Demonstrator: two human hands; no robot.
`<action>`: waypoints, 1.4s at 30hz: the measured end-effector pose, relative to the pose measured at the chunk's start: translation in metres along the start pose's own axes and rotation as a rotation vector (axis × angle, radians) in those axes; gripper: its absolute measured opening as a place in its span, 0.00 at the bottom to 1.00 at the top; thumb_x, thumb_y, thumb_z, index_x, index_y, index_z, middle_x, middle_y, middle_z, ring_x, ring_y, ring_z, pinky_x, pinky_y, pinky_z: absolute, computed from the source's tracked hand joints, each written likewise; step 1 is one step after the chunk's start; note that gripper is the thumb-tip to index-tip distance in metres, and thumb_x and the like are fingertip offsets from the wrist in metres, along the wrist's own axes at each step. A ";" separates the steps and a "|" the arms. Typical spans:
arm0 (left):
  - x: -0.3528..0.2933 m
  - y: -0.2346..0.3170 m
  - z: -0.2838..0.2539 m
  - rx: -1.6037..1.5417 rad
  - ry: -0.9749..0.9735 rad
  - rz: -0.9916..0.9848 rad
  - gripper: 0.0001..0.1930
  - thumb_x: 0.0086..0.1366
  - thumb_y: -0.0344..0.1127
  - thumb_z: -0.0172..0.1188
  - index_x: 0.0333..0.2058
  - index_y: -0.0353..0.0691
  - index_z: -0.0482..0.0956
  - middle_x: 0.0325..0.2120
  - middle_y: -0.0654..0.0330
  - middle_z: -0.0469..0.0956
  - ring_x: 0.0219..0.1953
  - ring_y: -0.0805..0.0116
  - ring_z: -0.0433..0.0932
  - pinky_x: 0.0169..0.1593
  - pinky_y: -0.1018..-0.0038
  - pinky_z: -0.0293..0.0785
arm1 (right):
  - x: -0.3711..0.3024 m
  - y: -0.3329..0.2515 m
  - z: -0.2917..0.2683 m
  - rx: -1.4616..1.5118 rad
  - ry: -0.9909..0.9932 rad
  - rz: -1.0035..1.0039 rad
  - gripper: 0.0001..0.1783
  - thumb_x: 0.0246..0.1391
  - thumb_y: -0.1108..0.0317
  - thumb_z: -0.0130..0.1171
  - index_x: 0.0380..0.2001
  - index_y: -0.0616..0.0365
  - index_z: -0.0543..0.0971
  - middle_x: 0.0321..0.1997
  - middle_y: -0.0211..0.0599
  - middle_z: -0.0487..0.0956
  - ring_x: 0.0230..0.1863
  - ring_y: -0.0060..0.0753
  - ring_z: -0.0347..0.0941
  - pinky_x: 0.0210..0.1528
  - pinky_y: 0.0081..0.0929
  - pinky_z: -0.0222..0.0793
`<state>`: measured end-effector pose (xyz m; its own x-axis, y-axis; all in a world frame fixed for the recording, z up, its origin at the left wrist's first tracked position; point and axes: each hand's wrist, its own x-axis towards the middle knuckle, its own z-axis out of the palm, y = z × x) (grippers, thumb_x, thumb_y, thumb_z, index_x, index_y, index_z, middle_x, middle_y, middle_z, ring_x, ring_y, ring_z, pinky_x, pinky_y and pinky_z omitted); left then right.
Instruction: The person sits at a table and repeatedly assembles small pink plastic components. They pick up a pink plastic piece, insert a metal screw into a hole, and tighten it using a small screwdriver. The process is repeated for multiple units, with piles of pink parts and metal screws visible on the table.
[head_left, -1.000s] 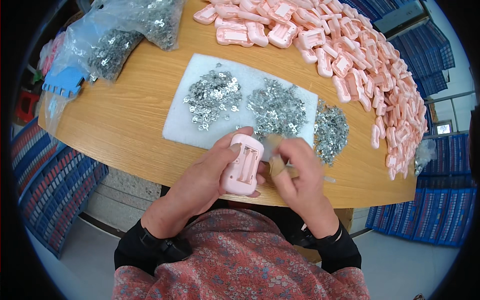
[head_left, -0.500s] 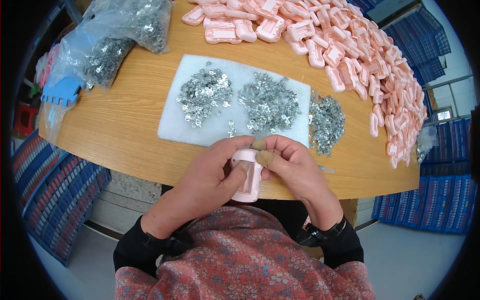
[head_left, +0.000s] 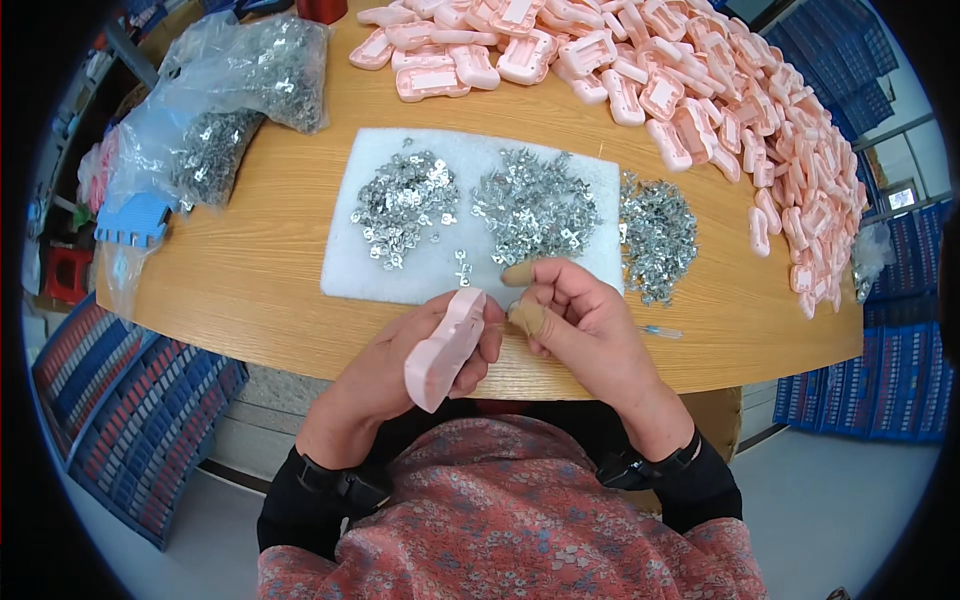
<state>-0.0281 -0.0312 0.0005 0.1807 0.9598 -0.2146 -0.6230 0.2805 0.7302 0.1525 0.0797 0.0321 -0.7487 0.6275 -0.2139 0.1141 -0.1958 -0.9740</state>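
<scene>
A pale pink plastic casing (head_left: 445, 352) is in my left hand (head_left: 372, 372), tipped up on its side with fingers curled around its far face. Apart from it, to the right, is my right hand (head_left: 592, 330), its fingers curled and tan covers on the thumb and forefinger tips. A tiny glint shows by the thumb tip, too small to make out. Just beyond both hands lies a white foam pad (head_left: 345, 262) bearing a left heap of small silver metal clips (head_left: 405, 212) and a right heap (head_left: 536, 208). A few loose clips (head_left: 463, 268) sit near its front edge.
Another heap of metal pieces (head_left: 658, 242) lies right of the pad, with a thin blue-tipped item (head_left: 660, 331) nearer me. Many pink casings (head_left: 690, 90) cover the far right. Plastic bags of metal parts (head_left: 280, 75) stand far left. Blue racks (head_left: 150, 410) flank the table (head_left: 270, 240).
My right hand has come off the casing and is now apart from it. In my left hand the casing has turned from face up onto its side. The whole view has shifted slightly.
</scene>
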 end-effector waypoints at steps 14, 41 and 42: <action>0.000 0.000 0.004 -0.151 -0.040 -0.107 0.22 0.70 0.50 0.55 0.51 0.36 0.70 0.33 0.59 0.74 0.25 0.77 0.64 0.25 0.80 0.58 | 0.009 -0.006 -0.005 -0.210 -0.066 0.037 0.07 0.59 0.72 0.61 0.39 0.61 0.82 0.25 0.19 0.74 0.28 0.09 0.64 0.30 0.15 0.63; 0.064 -0.022 0.089 0.534 0.042 0.123 0.17 0.75 0.40 0.48 0.58 0.39 0.68 0.44 0.61 0.76 0.46 0.74 0.76 0.52 0.75 0.72 | -0.122 0.010 -0.082 0.061 0.203 -0.043 0.12 0.62 0.71 0.59 0.47 0.63 0.75 0.37 0.26 0.79 0.38 0.11 0.73 0.40 0.15 0.70; 0.063 -0.008 0.095 0.590 -0.025 0.072 0.18 0.75 0.41 0.49 0.57 0.38 0.69 0.42 0.61 0.77 0.45 0.75 0.76 0.52 0.76 0.72 | -0.122 0.006 -0.083 0.001 0.171 -0.032 0.12 0.61 0.71 0.59 0.47 0.63 0.75 0.37 0.26 0.79 0.37 0.11 0.73 0.40 0.15 0.70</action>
<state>0.0608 0.0267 0.0430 0.1760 0.9742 -0.1412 -0.1070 0.1615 0.9811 0.2987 0.0640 0.0462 -0.6298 0.7525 -0.1924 0.0914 -0.1741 -0.9805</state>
